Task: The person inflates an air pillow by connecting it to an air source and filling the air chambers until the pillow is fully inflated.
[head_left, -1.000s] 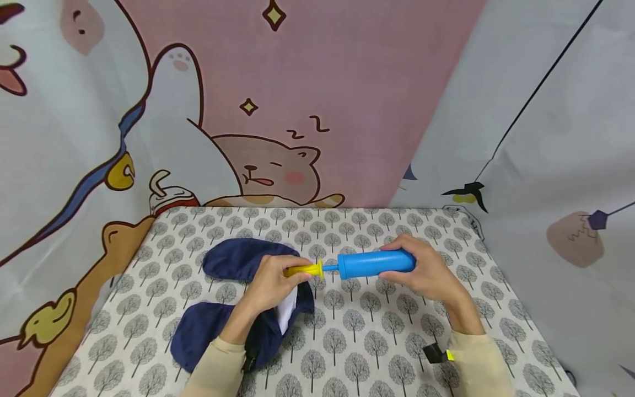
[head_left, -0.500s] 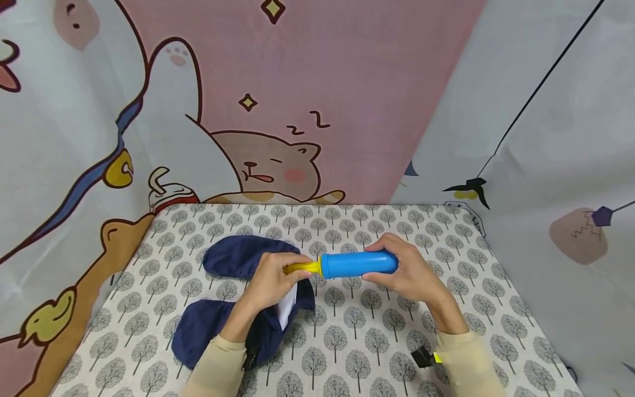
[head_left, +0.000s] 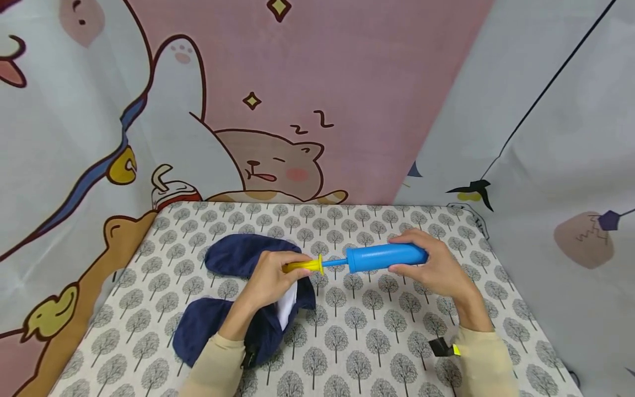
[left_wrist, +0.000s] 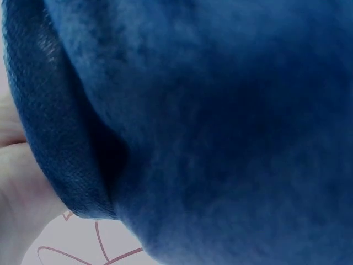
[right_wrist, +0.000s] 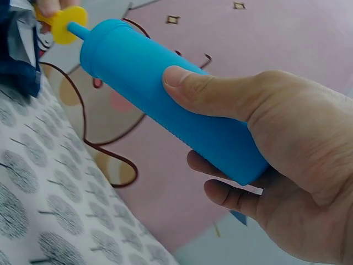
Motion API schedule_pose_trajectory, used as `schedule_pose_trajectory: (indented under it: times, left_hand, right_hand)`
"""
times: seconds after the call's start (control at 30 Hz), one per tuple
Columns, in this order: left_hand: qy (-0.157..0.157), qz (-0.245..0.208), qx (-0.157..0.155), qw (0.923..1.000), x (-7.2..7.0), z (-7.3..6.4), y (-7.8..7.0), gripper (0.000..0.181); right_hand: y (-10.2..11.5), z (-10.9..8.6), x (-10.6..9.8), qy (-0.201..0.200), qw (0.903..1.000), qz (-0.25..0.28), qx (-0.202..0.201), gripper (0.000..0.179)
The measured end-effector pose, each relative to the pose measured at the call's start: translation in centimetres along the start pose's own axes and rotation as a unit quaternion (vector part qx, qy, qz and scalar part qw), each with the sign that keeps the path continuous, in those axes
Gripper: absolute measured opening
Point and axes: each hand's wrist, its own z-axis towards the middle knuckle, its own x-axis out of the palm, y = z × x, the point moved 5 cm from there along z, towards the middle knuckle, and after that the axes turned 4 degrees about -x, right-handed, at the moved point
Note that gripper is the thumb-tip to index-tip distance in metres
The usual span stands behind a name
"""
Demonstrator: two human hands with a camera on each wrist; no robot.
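A balloon hand pump spans the space between both hands in the head view, its blue barrel (head_left: 387,257) to the right. My right hand (head_left: 436,267) grips the barrel's rounded end, thumb along one side and fingers round the other in the right wrist view. My left hand (head_left: 273,281) pinches the flanged yellow end piece (head_left: 307,266), and a stretch of thin blue rod (head_left: 335,262) shows between it and the barrel. Around and under my left forearm lies a navy U-shaped neck pillow (head_left: 248,255) with a white patch (head_left: 285,309). Navy plush fabric (left_wrist: 231,138) fills most of the left wrist view.
The table is covered by a tree-print cloth (head_left: 357,347). Behind it hangs a pink and white cartoon curtain (head_left: 377,99), and more printed fabric closes in the left and right sides. A dark buckle (head_left: 249,355) lies by the left sleeve.
My right hand first slid the barrel left until it met the yellow flange, then drew it back right, baring the rod again. My left hand stayed almost still.
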Motion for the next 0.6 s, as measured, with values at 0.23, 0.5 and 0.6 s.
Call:
schedule_pose_trajectory:
  times: [0.23,0.5,0.6]
  left_hand:
    - [-0.002,0.004,-0.005,1.0,0.1,0.1,0.0,0.026]
    - [-0.005,0.0,-0.029,0.9996,0.1,0.1,0.1,0.026]
    - [-0.007,-0.002,-0.03,0.9995,0.2,0.0,0.1,0.027]
  right_hand:
    - [-1.2,-1.0,-2.3,-0.008,0.9997,-0.025,0.001,0.054]
    - [-1.5,-1.6,-3.8,-0.017,0.9994,-0.029,0.001,0.057]
    - [-1.2,-1.4,-3.5,-0.016,0.9996,-0.024,-0.002,0.054]
